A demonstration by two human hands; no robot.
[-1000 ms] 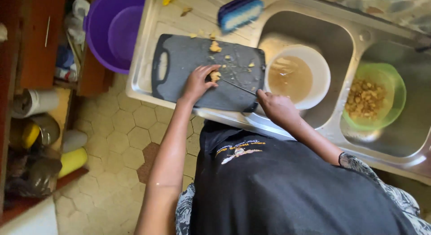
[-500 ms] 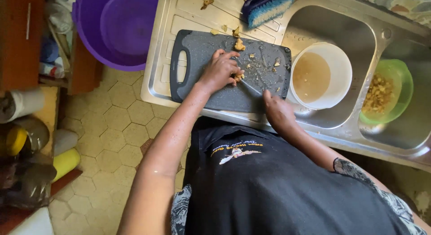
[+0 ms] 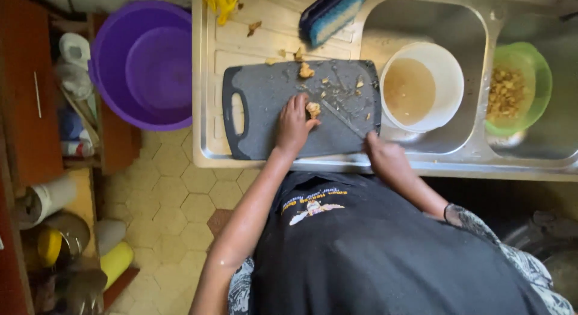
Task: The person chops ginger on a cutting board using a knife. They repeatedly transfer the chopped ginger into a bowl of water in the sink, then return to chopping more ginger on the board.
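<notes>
The left hand [image 3: 293, 123] presses a pale ginger piece [image 3: 312, 109] with its fingertips on the dark cutting board [image 3: 265, 119], near the sink unit's front edge. The right hand [image 3: 385, 158] is closed around a knife [image 3: 340, 118], blade beside that piece.

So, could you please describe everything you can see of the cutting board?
The cutting board is a dark grey speckled rectangle, plastic by its look, with rounded corners and a slot handle at its left end. It lies flat on the steel drainboard, reaching the sink edge. The left hand presses a tan food piece on it; scraps and a knife lie there too.
</notes>
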